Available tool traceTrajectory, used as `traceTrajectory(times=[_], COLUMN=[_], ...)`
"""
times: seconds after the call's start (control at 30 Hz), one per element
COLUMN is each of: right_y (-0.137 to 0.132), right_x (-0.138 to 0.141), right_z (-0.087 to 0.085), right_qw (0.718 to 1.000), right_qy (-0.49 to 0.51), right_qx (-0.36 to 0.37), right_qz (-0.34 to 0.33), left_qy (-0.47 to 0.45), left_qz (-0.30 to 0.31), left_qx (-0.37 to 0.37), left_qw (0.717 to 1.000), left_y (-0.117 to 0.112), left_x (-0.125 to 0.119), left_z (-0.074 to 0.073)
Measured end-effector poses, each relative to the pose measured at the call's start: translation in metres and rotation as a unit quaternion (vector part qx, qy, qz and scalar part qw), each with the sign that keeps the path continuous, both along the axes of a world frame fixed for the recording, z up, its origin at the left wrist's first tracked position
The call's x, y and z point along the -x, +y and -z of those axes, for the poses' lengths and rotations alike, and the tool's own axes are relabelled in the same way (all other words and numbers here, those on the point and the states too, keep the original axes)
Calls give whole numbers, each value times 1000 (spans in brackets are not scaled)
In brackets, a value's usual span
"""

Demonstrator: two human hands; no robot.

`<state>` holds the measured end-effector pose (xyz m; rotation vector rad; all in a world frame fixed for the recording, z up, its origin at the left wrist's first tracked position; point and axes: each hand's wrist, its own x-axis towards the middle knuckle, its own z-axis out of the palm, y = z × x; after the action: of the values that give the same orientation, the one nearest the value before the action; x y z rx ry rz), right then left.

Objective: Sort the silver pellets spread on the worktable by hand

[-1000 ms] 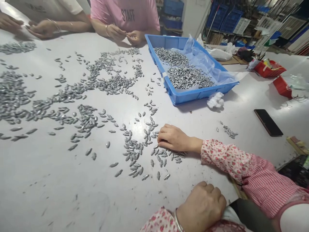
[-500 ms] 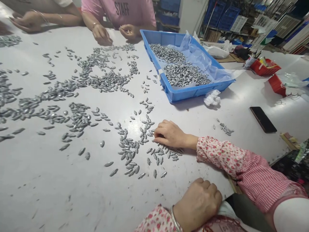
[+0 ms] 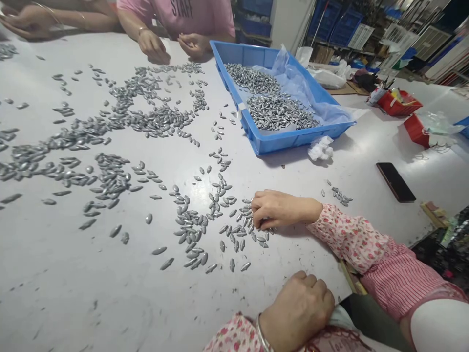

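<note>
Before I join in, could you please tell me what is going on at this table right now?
The right hand is curled over grey pieces on the white table; whether it grips any is hidden. The left hand is curled near the table's near edge. Many pieces lie loose in clusters and trails, and more are heaped in the lined blue tray. Across the table are a person in pink and another person.
</note>
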<state>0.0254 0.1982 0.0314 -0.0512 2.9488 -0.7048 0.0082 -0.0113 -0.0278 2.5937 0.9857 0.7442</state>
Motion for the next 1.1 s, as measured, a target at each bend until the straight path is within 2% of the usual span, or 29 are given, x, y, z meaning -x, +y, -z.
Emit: traceTrajectory(times=[0.1, 0.2, 0.3, 0.4, 0.7, 0.87, 1.1], right_y=[1, -5, -16, -22, -20, -16, 17], right_x=[-2, -3, -1, 1, 3, 3, -17], right_z=[1, -1, 0, 2, 5, 3, -18], right_qw=[999, 999, 998, 994, 989, 998, 995], right_qy=[29, 28, 15, 10, 35, 31, 40], right_qx=[-7, -14, -65, -106, -141, -61, 43], right_qz=[16, -7, -11, -4, 40, 11, 84], left_qy=[10, 20, 27, 13, 4, 30, 24], left_qz=[8, 15, 19, 12, 2, 24, 19], left_qx=[5, 13, 16, 5, 0, 28, 25], left_qw=[1000, 1000, 999, 1000, 1000, 999, 999], left_y=[0, 0, 0, 0, 0, 1, -1], left_x=[0, 0, 0, 0, 0, 1, -1], left_z=[0, 0, 1, 0, -1, -2, 3])
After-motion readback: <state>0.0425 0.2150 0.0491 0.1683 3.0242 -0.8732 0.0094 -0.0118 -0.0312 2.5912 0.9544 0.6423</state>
